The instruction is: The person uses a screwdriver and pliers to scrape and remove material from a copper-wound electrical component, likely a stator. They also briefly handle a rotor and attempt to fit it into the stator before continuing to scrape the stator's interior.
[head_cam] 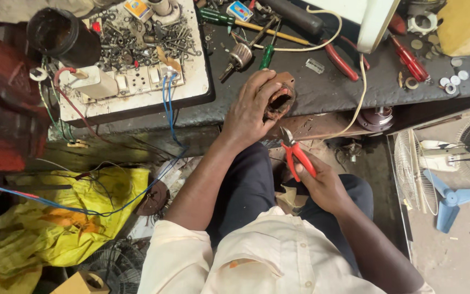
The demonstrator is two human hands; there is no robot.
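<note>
We look down on our own two hands at the near edge of the dark, grimy workbench [333,92]; our left hand [251,109] is clamped over the rusty brown motor stator with its copper-coloured windings [279,100], pinning it right at the bench's front edge; our right hand [322,188] is closed round the red-handled pliers [297,155], whose tip points up at the underside of the stator, just beside it; we cannot tell whether the tip touches.

We judge the stator heavy and rigid, an iron core that will not give, so the outer shell is the place to hold; the windings inside look thin and easily nicked, best kept off the fingers; the rust may make the shell rough rather than slippery.

Farther back on the bench lie a green-handled screwdriver [266,56], a red-handled screwdriver [409,60] near the right end, and a cream cable [361,87] trailing over the front edge; at the left end sits a white tray of screws and bolts [148,41] with a white switch board [131,81]; below on the left lies a crumpled yellow plastic sheet [55,218]; a blue fan blade [450,198] rests on the floor at the right.
</note>
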